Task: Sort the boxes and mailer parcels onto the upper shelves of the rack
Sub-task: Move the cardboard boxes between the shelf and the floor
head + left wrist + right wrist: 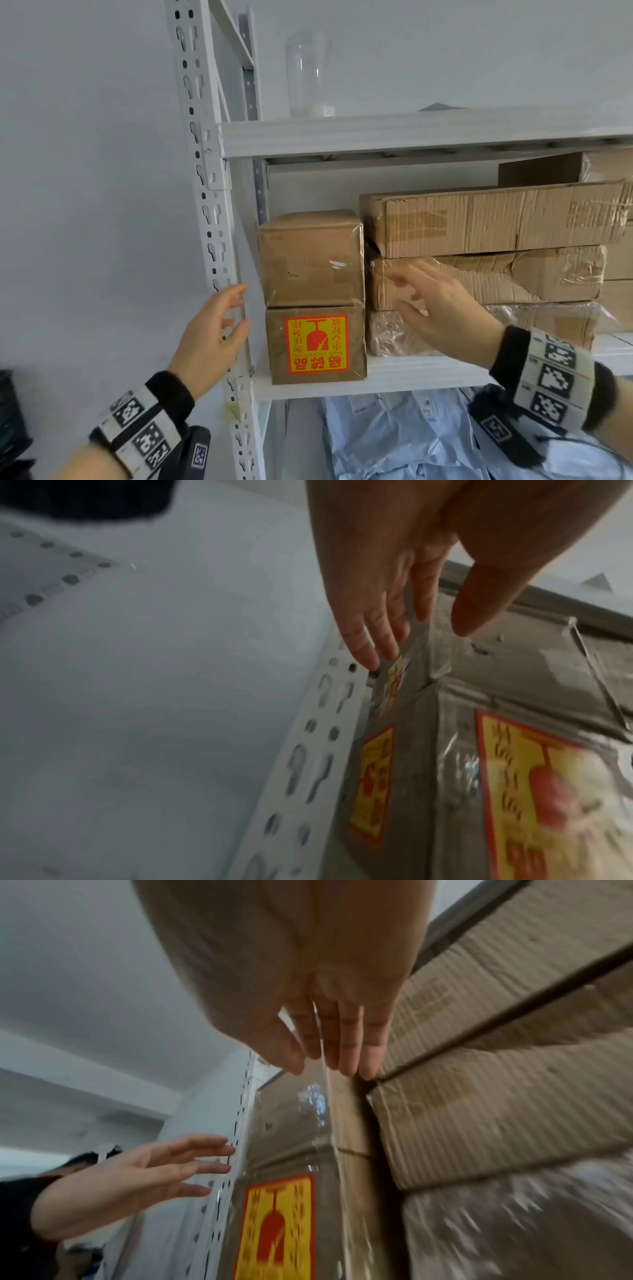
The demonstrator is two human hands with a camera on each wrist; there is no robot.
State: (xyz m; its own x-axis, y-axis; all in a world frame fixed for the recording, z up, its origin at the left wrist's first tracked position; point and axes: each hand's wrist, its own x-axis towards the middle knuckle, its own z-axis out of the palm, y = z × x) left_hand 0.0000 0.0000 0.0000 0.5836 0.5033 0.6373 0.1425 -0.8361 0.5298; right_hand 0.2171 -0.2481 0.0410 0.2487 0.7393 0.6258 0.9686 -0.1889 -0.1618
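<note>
- Left hand point(209, 337): fingers spread and relaxed, holding nothing, at the rack post point(205, 192), just left of the small boxes.
- Sticker box point(317, 344): on the shelf point(394, 377) at its left end, red-and-yellow label facing out.
- Top box point(310, 257): stacked squarely on the sticker box, wrapped in clear tape.
- Right hand point(442, 308): fingers straight, holding nothing, in front of the flat boxes; contact unclear.
- Flat boxes point(493, 219): stacked just right of the small ones, the lowest in clear film.
- Jar point(310, 75): clear, on the shelf above.
- Blue mailers point(394, 442): heaped on the level below.
</note>
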